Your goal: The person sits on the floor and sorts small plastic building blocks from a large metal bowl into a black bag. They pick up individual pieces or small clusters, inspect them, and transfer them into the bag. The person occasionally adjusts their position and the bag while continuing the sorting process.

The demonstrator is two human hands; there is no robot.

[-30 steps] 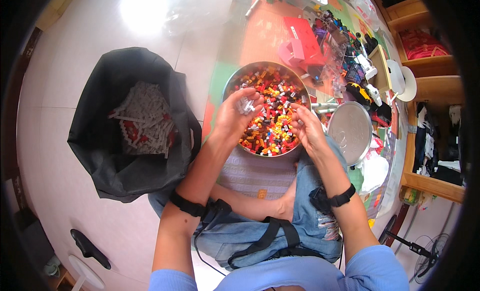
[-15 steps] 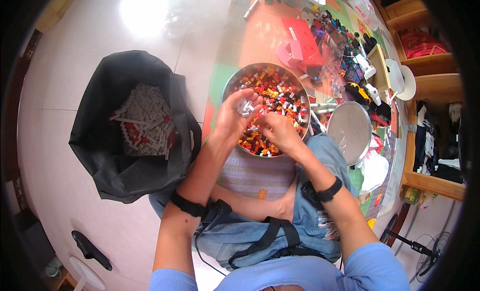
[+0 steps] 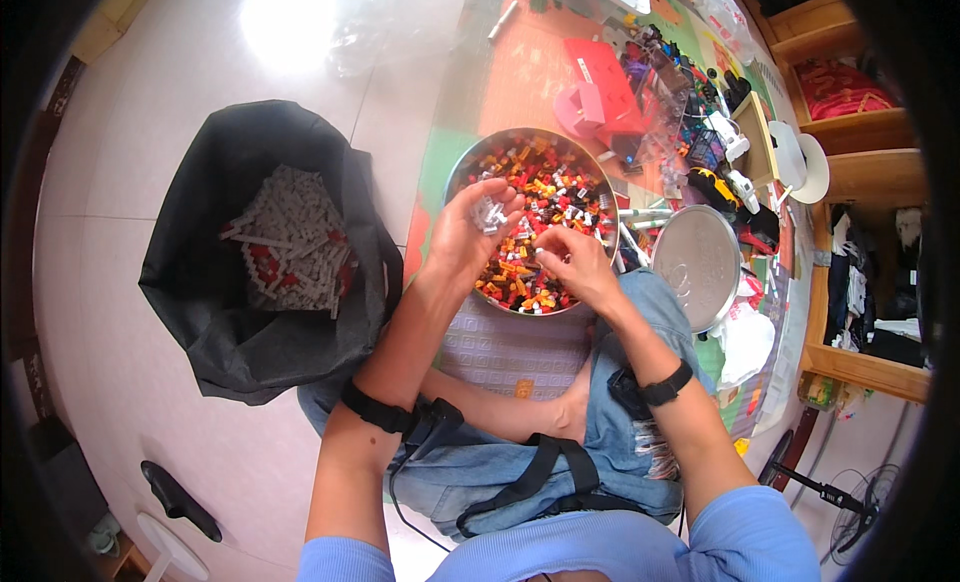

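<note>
A round metal tin [image 3: 454, 172] is full of small red, orange, white and black toy building bricks [image 3: 555, 187]. Over its left side my left hand [image 3: 465, 232] is cupped palm up, its curled fingers around a small heap of clear and whitish bricks [image 3: 489, 214]. My right hand [image 3: 580, 267] is above the tin's lower right part, thumb and fingertips pinched at a small white brick [image 3: 541, 252]. To the left stands a black fabric bag [image 3: 210, 312], its mouth wide, with many joined grey and red brick strips [image 3: 295, 237] inside.
Right of the tin lies its round metal lid [image 3: 697, 267], beside a white plastic bag [image 3: 745, 344]. Farther off are a red box [image 3: 607, 82], a wooden frame [image 3: 757, 137] and a heap of dark parts. Wooden shelves [image 3: 865, 172] line the right side.
My right hand has moved slightly right and down, away from my left palm, and a small white brick now shows at its fingertips. My left hand has stayed put.
</note>
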